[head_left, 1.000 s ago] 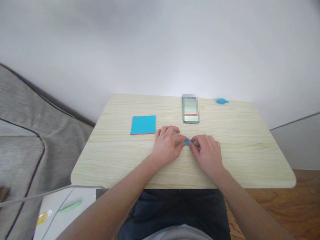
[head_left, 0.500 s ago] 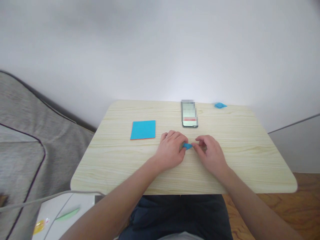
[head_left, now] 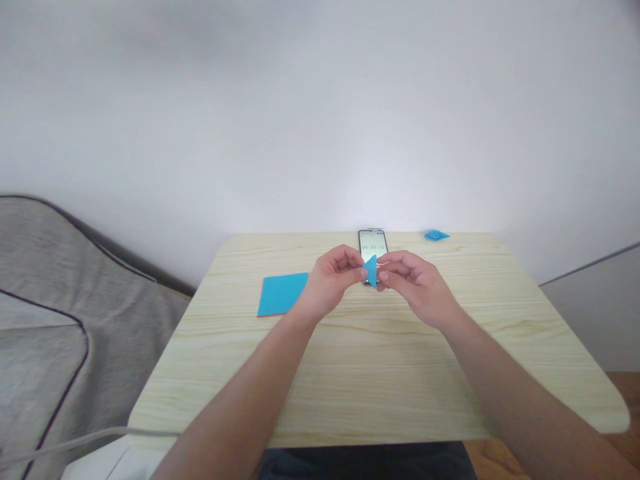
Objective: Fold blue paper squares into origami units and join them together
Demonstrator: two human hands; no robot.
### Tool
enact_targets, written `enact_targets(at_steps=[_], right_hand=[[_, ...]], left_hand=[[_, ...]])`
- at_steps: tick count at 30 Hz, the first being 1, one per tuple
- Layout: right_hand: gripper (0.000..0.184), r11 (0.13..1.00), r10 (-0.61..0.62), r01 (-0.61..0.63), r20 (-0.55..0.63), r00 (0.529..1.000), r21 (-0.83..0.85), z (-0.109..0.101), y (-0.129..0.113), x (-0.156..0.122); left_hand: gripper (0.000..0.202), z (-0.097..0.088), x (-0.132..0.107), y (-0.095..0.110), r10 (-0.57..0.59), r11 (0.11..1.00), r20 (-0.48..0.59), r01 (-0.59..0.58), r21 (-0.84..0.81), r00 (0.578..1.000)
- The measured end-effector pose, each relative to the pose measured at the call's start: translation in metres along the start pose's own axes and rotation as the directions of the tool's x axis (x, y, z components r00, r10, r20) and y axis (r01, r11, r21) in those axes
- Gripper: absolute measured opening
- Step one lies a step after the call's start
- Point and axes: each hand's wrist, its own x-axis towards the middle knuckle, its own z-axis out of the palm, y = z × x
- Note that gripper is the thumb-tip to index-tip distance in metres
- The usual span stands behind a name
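Observation:
A small folded blue paper (head_left: pixel 372 271), triangular in outline, is held up above the table in front of the phone. My left hand (head_left: pixel 333 277) is closed on its left corner, the thumb lying over the near face. At the paper's straight right edge, my right hand (head_left: pixel 417 281) has its fingers curled in, with the index fingertip and thumb against that edge. Part of the right fingers' contact is hidden behind the paper. Another folded blue paper piece (head_left: pixel 437 235), pointed at its right end, lies at the back right of the table.
A phone (head_left: pixel 373 243) showing a timer lies at the back, partly covered by the hands and paper. Blue square paper (head_left: pixel 283 294) with a reddish edge rests on the wooden table (head_left: pixel 380 380), left of my left hand. A grey cushioned seat (head_left: pixel 125 313) and a cable (head_left: pixel 100 435) are at left.
Both hands have lifted the folded paper off the table, and it now shows as a triangle before the phone. The view has tilted upward, so the table sits lower in it.

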Motion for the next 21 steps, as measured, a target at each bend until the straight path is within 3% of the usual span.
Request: enact_targets(at_steps=[4,9,14,21], right_hand=[[0.025,0.988,-0.107,0.112,-0.048,0.993,0.103,-0.001,-0.041,0.027],[0.027,0.979,-0.169,0.181,-0.128,0.977,0.093,-0.003,-0.075,0.046],[0.031,0.973,-0.188,0.198,-0.094,0.978,0.116,-0.006,-0.081,0.056],[0.028,0.95,-0.223,0.224,-0.029,0.974,0.218,-0.009,-0.079,0.063]], left_hand=[[0.026,0.002,0.031,0.032,0.062,0.983,0.079,-0.047,-0.18,0.995],[0.023,0.006,0.057,0.056,0.149,0.966,0.117,-0.12,-0.228,0.982],[0.016,0.009,0.066,0.063,0.142,0.934,0.116,-0.095,-0.343,0.983],[0.01,0.015,0.06,0.069,0.083,0.89,0.147,-0.007,-0.457,0.986]])
